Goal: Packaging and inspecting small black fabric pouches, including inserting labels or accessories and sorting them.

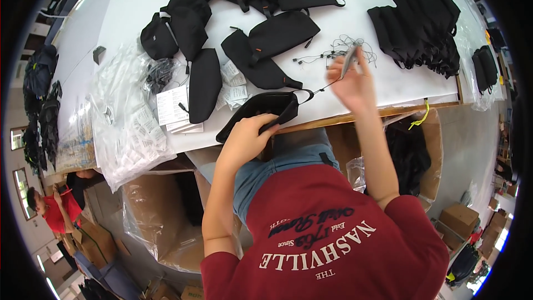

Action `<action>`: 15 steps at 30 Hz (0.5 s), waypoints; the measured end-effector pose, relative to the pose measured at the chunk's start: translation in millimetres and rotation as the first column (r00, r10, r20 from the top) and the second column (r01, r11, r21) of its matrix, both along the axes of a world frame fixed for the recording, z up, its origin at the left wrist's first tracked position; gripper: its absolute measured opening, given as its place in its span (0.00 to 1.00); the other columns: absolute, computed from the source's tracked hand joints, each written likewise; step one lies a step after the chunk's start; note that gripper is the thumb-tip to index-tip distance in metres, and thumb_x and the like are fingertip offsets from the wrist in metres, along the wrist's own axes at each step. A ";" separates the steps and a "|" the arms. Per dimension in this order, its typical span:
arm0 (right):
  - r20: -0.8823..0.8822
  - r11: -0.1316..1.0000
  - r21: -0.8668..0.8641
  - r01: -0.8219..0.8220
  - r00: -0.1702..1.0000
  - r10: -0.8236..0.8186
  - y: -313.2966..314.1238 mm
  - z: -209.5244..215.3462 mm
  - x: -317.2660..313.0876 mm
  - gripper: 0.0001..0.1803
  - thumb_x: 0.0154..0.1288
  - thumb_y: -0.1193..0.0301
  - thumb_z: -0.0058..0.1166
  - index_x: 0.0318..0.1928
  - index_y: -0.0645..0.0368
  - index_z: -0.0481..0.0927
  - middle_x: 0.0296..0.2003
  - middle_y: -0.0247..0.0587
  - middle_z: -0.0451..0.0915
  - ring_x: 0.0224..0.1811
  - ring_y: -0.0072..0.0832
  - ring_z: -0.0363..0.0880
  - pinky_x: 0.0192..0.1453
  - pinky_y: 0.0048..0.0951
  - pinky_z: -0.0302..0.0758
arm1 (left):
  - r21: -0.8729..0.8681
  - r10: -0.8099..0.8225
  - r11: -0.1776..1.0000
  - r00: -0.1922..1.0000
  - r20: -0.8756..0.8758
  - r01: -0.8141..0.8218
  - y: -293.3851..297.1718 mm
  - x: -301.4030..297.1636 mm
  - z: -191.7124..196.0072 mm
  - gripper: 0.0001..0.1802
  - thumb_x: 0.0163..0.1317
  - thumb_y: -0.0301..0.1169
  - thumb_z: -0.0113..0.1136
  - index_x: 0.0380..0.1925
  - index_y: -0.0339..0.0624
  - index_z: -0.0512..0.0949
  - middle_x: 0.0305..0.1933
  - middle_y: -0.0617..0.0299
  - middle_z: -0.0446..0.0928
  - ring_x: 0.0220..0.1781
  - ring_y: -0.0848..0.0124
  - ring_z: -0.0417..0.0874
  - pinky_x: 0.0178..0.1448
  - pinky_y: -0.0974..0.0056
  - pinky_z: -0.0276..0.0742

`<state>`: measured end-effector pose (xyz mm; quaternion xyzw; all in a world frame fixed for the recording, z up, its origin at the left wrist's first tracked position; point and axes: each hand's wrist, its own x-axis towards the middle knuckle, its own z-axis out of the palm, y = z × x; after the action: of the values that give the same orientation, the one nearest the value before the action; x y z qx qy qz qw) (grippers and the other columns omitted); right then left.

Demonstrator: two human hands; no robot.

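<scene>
A black zip pouch (261, 107) rests over the table's near edge. My left hand (248, 138) is closed round its near side. From the fabric loop at the pouch's right end, a thin dark cord (323, 88) leads up to my right hand (355, 86). That hand is raised over the table and blurred by motion, with a flat grey hang tag (349, 61) between its fingers. Behind it lies a tangle of loose tag cords (338, 51) with small black ends. More black pouches (284, 34) lie just beyond the one I hold.
Stacked black pouches (416, 22) fill the table's right side. On the left are a clear plastic bag (130, 139) with labels in it and some white paper cards (172, 105). Cardboard boxes (161, 216) stand below the table edge. Another person (55, 211) is at the far left.
</scene>
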<state>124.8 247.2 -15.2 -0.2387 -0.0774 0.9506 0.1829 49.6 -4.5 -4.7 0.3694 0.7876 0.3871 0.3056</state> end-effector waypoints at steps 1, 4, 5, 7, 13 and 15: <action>0.026 0.997 -0.070 -0.036 0.999 0.038 -9.3 -6.2 -12.2 0.13 0.61 0.58 0.59 0.33 0.54 0.78 0.22 0.30 0.71 0.24 0.22 0.66 0.32 0.24 0.64 | -0.022 -0.002 1.000 0.999 -0.038 0.001 1.9 1.4 1.1 0.14 0.60 0.34 0.59 0.42 0.36 0.78 0.32 0.46 0.79 0.33 0.51 0.79 0.38 0.61 0.73; 0.025 0.970 -0.199 -0.136 0.989 0.144 -20.3 -33.6 -26.5 0.16 0.62 0.53 0.56 0.31 0.52 0.78 0.17 0.28 0.62 0.20 0.22 0.58 0.28 0.24 0.59 | -0.060 -0.011 0.998 0.998 -0.066 0.007 5.9 2.5 1.0 0.12 0.59 0.33 0.57 0.41 0.41 0.80 0.33 0.49 0.78 0.36 0.50 0.79 0.41 0.57 0.73; -0.043 0.974 -0.156 -0.166 0.986 0.161 -23.1 -40.1 -25.2 0.18 0.63 0.55 0.44 0.32 0.55 0.80 0.18 0.27 0.59 0.22 0.22 0.57 0.30 0.23 0.57 | -0.051 -0.016 0.999 0.998 -0.064 0.013 6.0 2.2 1.6 0.12 0.59 0.33 0.58 0.41 0.40 0.79 0.33 0.48 0.79 0.35 0.50 0.80 0.40 0.59 0.73; -0.080 0.970 -0.163 -0.179 0.983 0.168 -24.4 -51.6 -23.1 0.20 0.63 0.54 0.42 0.32 0.55 0.80 0.18 0.27 0.59 0.22 0.22 0.56 0.30 0.24 0.58 | -0.047 -0.025 0.999 0.998 -0.062 0.022 6.6 1.2 4.7 0.12 0.59 0.35 0.59 0.40 0.40 0.79 0.31 0.47 0.79 0.34 0.50 0.80 0.39 0.60 0.73; 0.124 0.969 -0.222 -0.111 0.982 0.141 -45.6 -33.5 -23.5 0.21 0.63 0.53 0.40 0.30 0.56 0.79 0.18 0.30 0.59 0.21 0.22 0.57 0.28 0.25 0.58 | -0.045 -0.023 0.999 0.995 -0.093 0.019 5.1 -2.7 -2.6 0.12 0.59 0.35 0.59 0.40 0.40 0.79 0.29 0.47 0.78 0.32 0.50 0.79 0.37 0.60 0.73; 0.142 0.968 -0.224 -0.112 0.979 0.146 -44.9 -33.4 -22.3 0.20 0.62 0.53 0.42 0.30 0.56 0.78 0.17 0.29 0.58 0.21 0.22 0.56 0.26 0.24 0.57 | -0.086 -0.033 0.996 0.997 -0.071 0.027 8.2 -3.5 4.9 0.13 0.59 0.35 0.59 0.40 0.40 0.80 0.32 0.48 0.79 0.35 0.50 0.80 0.40 0.58 0.73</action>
<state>102.6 202.4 -48.6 -0.3259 -0.0036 0.9414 0.0870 46.1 3.7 0.2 0.3816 0.8084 0.3348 0.2979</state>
